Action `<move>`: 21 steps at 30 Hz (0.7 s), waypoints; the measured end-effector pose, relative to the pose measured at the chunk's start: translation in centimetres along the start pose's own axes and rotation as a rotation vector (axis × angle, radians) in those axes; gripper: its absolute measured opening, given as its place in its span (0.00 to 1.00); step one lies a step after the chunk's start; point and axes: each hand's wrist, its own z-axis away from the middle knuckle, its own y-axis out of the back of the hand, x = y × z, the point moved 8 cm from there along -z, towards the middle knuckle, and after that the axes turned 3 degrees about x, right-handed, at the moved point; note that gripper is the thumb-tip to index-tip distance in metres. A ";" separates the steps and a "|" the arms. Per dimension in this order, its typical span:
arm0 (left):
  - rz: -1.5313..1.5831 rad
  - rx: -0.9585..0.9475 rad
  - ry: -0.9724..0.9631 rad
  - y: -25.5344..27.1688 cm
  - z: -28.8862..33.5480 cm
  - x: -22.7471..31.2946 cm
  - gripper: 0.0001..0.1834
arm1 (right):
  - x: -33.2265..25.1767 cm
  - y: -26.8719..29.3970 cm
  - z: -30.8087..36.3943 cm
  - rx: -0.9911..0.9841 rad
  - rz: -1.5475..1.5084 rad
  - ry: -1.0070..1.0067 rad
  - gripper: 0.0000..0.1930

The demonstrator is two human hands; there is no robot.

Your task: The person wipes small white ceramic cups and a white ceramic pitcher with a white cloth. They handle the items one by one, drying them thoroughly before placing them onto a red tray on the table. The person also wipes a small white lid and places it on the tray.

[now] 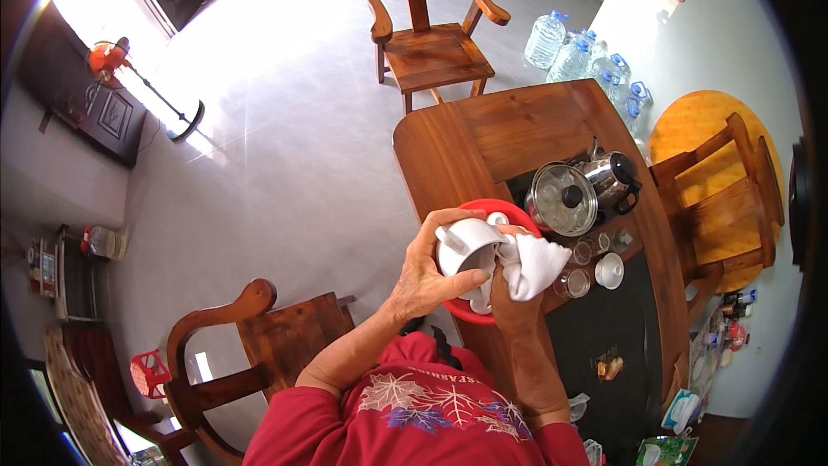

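Observation:
Above a red basin [470,311], my left hand [420,272] grips a white ceramic cup [466,242], which is tilted with its mouth toward the right. A side handle on the cup sticks out at the upper left. My right hand [516,309], partly covered by a bunched white cloth [536,266], holds that cloth at the cup's mouth. Some right-hand fingers are hidden behind the cloth and cup. Just beyond the cup, a small white rounded piece [498,218] shows against the basin. Other contents of the basin are mostly hidden.
Right of the basin, the wooden table [535,125] bears a glass-lidded pot [561,198], a steel kettle [611,179], several small glasses [573,283] and a white bowl-shaped piece [609,271]. Wooden chairs [438,56] stand around. Large water bottles [569,60] line the wall.

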 end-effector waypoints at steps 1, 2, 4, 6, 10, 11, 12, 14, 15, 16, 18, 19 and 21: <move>-0.041 -0.046 0.056 -0.3 0.0 -0.6 0.40 | -0.2 0.2 -0.2 -0.010 0.119 0.050 0.18; -0.082 -0.092 0.113 -0.4 0.1 -1.2 0.40 | -0.3 0.4 -0.1 0.044 0.059 0.085 0.18; -0.099 -0.176 0.207 -0.4 0.5 -2.8 0.46 | -2.9 0.6 -0.7 -0.069 0.062 0.339 0.18; -0.043 -0.210 0.228 -0.5 0.8 -2.7 0.51 | -3.7 0.5 -0.6 -0.176 -0.041 0.372 0.20; -0.051 -0.335 0.201 -1.0 0.8 -2.7 0.66 | -1.8 -0.4 -0.2 -0.470 -0.198 0.202 0.17; -0.070 -0.362 0.184 -1.2 0.8 -2.5 0.67 | -0.4 -0.6 0.6 -0.514 -0.137 0.164 0.18; -0.148 -0.342 0.167 -1.2 0.6 -2.2 0.71 | 0.7 -0.9 1.4 -0.559 -0.074 0.130 0.19; -0.216 -0.351 0.076 -1.5 0.4 -2.0 0.72 | 3.9 -1.8 1.2 -0.328 -0.960 -0.414 0.13; -0.254 -0.350 0.030 -1.5 0.2 -1.8 0.72 | 4.1 -1.3 0.7 -0.321 -0.792 -0.354 0.11; -0.286 -0.350 0.037 -1.7 0.3 -1.5 0.71 | 4.2 -0.8 0.3 -0.310 -0.621 -0.299 0.09; -0.264 -0.351 0.002 -1.8 0.3 -1.6 0.64 | 5.4 -0.4 0.9 -0.262 -0.623 -0.325 0.13; -0.253 -0.352 -0.016 -1.8 0.3 -1.8 0.61 | 5.8 -0.2 1.2 -0.183 -0.637 -0.364 0.14; -0.010 -0.243 0.162 -1.3 0.1 -4.1 0.51 | 4.9 0.4 0.9 -0.065 -0.403 -0.231 0.16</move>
